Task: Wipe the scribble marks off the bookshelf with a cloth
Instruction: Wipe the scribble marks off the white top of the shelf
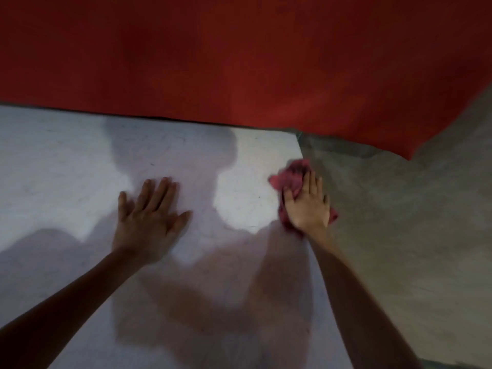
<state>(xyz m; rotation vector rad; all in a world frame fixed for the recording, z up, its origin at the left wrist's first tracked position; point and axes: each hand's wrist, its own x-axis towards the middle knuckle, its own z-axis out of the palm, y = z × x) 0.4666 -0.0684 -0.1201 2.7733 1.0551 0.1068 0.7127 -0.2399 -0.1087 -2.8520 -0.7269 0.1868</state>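
Note:
The white top of the bookshelf [66, 161] fills the lower left of the head view, with faint grey scribble marks across it. A crumpled pink cloth [292, 173] lies at the shelf's right edge. My right hand [307, 206] presses flat on the cloth with straight fingers; cloth sticks out past the fingertips and at both sides of the palm. My left hand [151, 219] rests flat on the shelf top, fingers spread, about a hand's width left of the cloth. The picture is blurred.
A red wall [239, 62] rises behind the shelf's far edge. To the right of the shelf's edge lies a grey concrete floor [412, 235]. Shadows of my head and arms fall over the shelf top.

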